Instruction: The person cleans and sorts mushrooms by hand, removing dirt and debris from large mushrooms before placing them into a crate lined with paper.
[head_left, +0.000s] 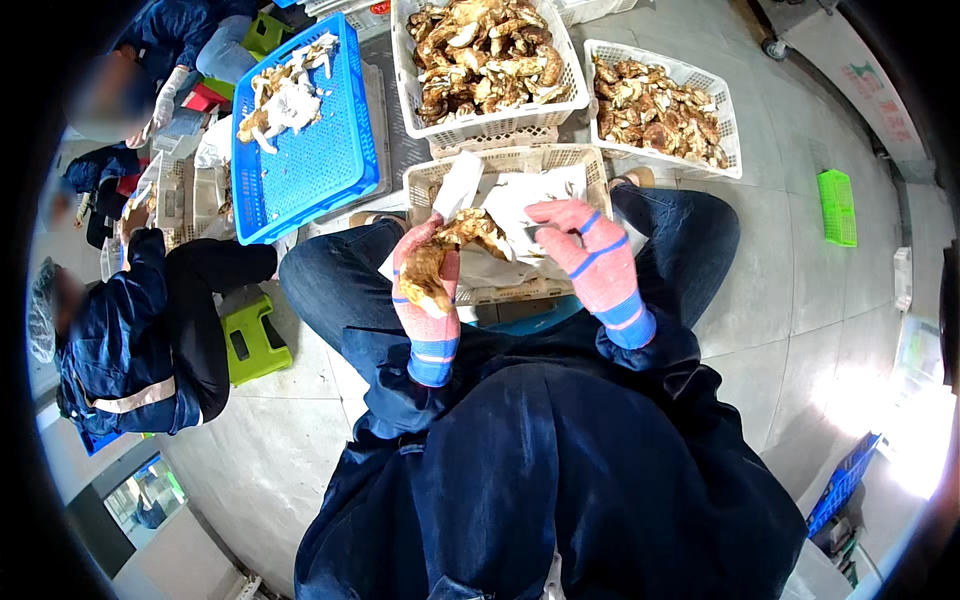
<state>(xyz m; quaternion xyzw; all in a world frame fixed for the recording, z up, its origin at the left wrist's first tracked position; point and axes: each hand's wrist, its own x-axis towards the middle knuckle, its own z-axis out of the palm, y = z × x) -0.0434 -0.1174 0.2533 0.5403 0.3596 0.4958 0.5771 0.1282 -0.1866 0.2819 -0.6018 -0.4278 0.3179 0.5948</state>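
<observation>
My left hand (431, 311), in a pink glove with blue bands, holds a long, curved brown-and-cream mushroom (424, 274). Its stem lies along the palm, and the other end bends to the right. Beside that end, my right hand (589, 247) wears a matching glove. Thumb and fingers there pinch a small greyish piece, possibly a blade, mostly hidden. Beneath both hands, between my knees, is a white plastic crate (592, 157) lined with white sheeting (547, 191). Small dark scraps lie on this lining.
Ahead stand a large white crate heaped with mushrooms (487, 67) and a smaller one of mushroom pieces (660, 112). A blue perforated tray (300, 187) at left bears mushrooms and white wrapping. Co-workers sit farther left, near a green stool (255, 341). A green basket (836, 208) is right.
</observation>
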